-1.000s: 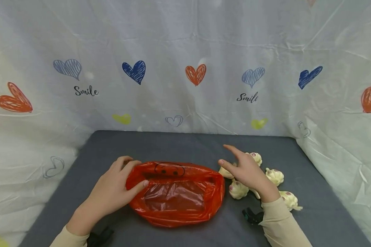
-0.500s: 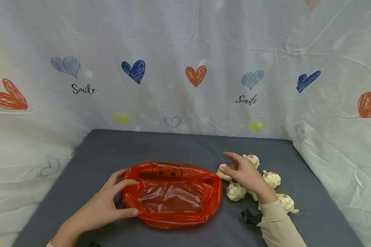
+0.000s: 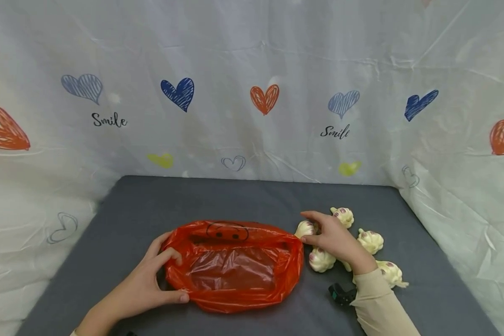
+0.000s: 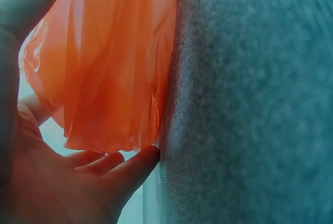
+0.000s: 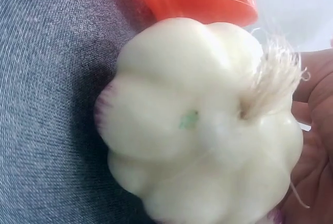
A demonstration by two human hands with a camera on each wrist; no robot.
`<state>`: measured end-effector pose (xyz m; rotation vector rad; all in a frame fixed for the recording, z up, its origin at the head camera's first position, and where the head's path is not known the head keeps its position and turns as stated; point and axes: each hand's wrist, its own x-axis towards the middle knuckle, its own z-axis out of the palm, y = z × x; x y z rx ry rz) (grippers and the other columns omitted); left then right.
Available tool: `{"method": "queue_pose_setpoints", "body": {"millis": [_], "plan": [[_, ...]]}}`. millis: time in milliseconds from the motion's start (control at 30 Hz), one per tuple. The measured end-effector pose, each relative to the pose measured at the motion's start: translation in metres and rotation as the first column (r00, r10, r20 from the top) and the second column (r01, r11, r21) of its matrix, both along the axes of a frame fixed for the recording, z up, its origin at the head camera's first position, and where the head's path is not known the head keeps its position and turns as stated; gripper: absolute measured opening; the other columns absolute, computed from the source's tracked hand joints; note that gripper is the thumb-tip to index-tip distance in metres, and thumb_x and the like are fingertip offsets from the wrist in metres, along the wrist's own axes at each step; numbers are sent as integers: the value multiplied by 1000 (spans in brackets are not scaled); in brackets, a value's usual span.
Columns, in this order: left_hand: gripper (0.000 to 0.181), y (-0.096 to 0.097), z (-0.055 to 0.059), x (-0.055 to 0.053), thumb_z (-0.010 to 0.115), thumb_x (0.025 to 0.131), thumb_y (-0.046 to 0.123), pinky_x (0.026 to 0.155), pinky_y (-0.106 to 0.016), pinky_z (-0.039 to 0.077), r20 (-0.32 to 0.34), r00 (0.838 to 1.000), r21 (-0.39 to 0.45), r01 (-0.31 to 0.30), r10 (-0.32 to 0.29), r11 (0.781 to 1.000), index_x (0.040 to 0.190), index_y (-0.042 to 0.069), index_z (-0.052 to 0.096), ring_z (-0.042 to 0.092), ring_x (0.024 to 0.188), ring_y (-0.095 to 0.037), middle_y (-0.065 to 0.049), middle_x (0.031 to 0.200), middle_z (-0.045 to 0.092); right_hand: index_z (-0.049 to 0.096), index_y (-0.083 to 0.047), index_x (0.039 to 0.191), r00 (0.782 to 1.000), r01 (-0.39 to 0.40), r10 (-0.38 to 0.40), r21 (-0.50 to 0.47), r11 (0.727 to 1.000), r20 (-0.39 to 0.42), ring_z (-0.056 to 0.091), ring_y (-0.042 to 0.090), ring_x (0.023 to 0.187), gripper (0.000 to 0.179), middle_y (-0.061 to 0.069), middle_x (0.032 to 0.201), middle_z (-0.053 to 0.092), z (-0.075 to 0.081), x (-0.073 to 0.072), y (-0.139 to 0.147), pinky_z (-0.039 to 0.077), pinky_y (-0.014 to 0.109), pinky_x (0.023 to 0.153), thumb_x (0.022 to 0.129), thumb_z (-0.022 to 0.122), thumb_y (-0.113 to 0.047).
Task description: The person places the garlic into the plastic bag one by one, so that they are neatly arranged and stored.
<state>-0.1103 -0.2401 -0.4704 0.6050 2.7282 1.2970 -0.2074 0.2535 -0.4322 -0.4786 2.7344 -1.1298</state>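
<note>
A red plastic bag (image 3: 231,298) with a face drawn on it stands with its wide mouth turned up on the dark table. My left hand (image 3: 140,280) grips its left end, forefinger over the rim and thumb at the near corner. In the left wrist view, fingers (image 4: 132,169) curve round the bag (image 4: 112,89). My right hand (image 3: 338,238) reaches among garlic bulbs right of the bag. Its forefinger and thumb stand apart either side of one garlic bulb (image 3: 304,228), partly covered. Another bulb (image 3: 321,260) lies just nearer; a large bulb (image 5: 197,120) fills the right wrist view.
More garlic bulbs lie to the right: one at the back (image 3: 342,216), another farther right (image 3: 370,240), and a third by the sleeve (image 3: 390,273). A pale curtain (image 3: 227,56) printed with hearts encloses the table (image 3: 218,196).
My left hand has slid left and nearer along the bag's end, and its thumb now touches the near corner. My right hand has lowered slightly, bringing its thumb down beside the garlic bulb.
</note>
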Motion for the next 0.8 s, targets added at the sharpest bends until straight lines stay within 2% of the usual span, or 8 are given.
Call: {"method": "queue_pose_setpoints", "body": {"millis": [67,167,300,533,800], "plan": [[52,0,-2,0,100,81,40,96,-79,47,-6,1000,4,5,-5,1000,111,37,57,28,153,-58,-13,176,15,61,-8,154,1000,8,-7,13,1000,0,67,23,98,64,11,139,70,1,-1,0,55,49,93,98,85,-26],[54,-2,-3,0,101,79,40,96,-81,45,-2,1000,4,8,-8,1000,109,36,56,26,153,-59,-15,176,14,64,-7,151,1000,11,-11,33,999,-5,66,20,95,59,8,134,72,1,-1,-1,55,46,91,98,85,-24],[56,-3,-6,0,102,77,43,97,-83,43,1,1000,13,18,-18,1000,107,35,55,23,154,-60,-16,176,13,68,-6,146,1000,6,-5,41,999,-19,65,18,100,54,7,132,73,1,-2,-2,56,43,89,98,85,-24],[58,-5,-11,1,102,75,47,99,-83,42,-38,999,27,27,-26,999,103,34,53,23,155,-56,-12,177,14,67,-6,146,1000,12,-12,28,1000,21,63,22,62,52,2,97,70,2,-4,-5,56,37,71,99,84,-21],[60,-6,-12,-1,102,76,47,97,-79,46,-51,998,31,38,-36,999,101,33,49,27,153,-56,-11,176,16,67,-6,145,999,23,-24,12,1000,34,63,23,58,52,2,86,67,3,-1,-6,56,36,67,99,84,-21]]}}
